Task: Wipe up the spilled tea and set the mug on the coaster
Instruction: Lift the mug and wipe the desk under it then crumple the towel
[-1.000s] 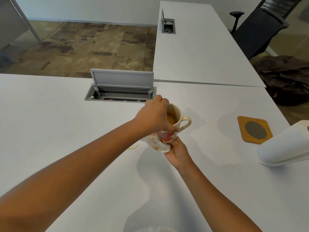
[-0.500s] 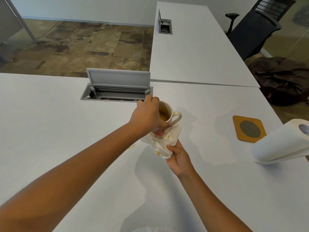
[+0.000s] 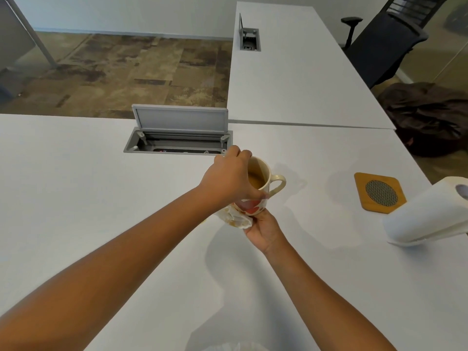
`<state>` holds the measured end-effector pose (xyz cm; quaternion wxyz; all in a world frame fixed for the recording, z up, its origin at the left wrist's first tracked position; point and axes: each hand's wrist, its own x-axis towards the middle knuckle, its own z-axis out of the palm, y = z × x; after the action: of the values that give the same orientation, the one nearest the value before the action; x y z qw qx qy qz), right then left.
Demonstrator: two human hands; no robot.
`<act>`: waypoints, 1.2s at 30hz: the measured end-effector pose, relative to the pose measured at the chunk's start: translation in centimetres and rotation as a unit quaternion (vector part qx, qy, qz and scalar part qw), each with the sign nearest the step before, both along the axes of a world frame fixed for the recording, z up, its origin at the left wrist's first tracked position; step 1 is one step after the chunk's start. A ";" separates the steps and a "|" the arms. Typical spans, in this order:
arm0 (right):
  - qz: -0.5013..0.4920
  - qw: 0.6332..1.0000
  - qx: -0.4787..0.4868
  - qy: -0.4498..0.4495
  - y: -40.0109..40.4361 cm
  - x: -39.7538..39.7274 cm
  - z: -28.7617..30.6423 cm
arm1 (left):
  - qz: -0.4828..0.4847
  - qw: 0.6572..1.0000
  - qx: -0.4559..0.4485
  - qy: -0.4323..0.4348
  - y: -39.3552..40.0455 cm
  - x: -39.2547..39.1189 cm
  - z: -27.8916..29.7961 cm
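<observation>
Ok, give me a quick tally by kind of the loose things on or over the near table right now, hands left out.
Mug: 1, held over the table by the left hand
Coaster: 1
Paper towel roll: 1
Used paper towel: 1, stained and wadded, held under the mug by the right hand
Total: 4

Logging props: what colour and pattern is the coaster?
Tan wooden coaster with a dark round mesh centre; head view.
</observation>
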<state>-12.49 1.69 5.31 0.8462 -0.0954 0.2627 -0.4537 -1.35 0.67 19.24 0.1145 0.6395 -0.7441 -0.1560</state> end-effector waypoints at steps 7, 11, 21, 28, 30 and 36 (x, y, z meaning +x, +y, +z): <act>-0.003 0.999 -0.042 0.017 -0.5 -1.9 0.1 | -0.010 1.000 0.000 -0.024 -0.2 0.1 0.0; 0.001 0.998 -0.063 -0.007 0.3 -2.9 0.1 | 0.027 0.999 0.012 -0.021 -0.9 0.9 -0.4; 0.016 0.997 -0.076 0.009 1.9 -0.6 -0.3 | 0.071 0.997 -0.002 0.007 -1.2 2.1 -1.4; 0.057 0.997 -0.059 -0.001 1.6 2.0 0.0 | 0.059 0.998 0.001 0.028 -1.2 2.0 -0.6; 0.058 0.997 -0.044 -0.002 0.6 1.5 0.4 | 0.046 0.998 0.013 0.031 -1.0 2.0 -0.4; 0.067 0.997 0.001 -0.034 -0.9 -0.1 0.3 | 0.012 1.000 0.011 0.018 -0.5 1.7 -0.2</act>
<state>-12.54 0.81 5.62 0.8830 -0.0967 0.2276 -0.3990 0.37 0.20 19.07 0.1223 0.6465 -0.7326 -0.1741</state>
